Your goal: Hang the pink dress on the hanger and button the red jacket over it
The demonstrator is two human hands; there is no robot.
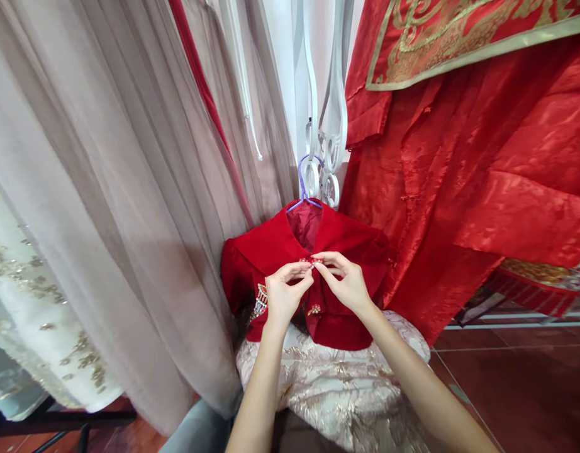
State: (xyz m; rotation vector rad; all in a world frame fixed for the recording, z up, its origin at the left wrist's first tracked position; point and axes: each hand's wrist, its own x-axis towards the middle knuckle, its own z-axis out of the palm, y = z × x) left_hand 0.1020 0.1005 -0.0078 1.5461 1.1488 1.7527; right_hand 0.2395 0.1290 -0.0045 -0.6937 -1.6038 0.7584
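Note:
A short red velvet jacket point(349, 236) with a wide collar hangs on a purple hanger point(302, 171). At its neckline my left hand point(288, 290) and my right hand point(345, 281) meet, fingertips pinched on either side of a small jeweled red clasp point(312, 261). The fingers partly cover it, so I cannot tell whether its halves are joined. Lower on the front sits another jeweled clasp point(314, 309). Beside my left wrist a beaded ornament point(260, 299) shows. Beneath the jacket is a pale brocade fabric with a gold pattern point(337, 377).
Grey sheer curtains point(129, 189) hang on the left, near a white gown with gold sequins point(77, 352). Behind the hanger rises a white scrolled metal frame point(334, 126). Red satin garments point(441, 176) hang on the right above a red tiled floor point(521, 384).

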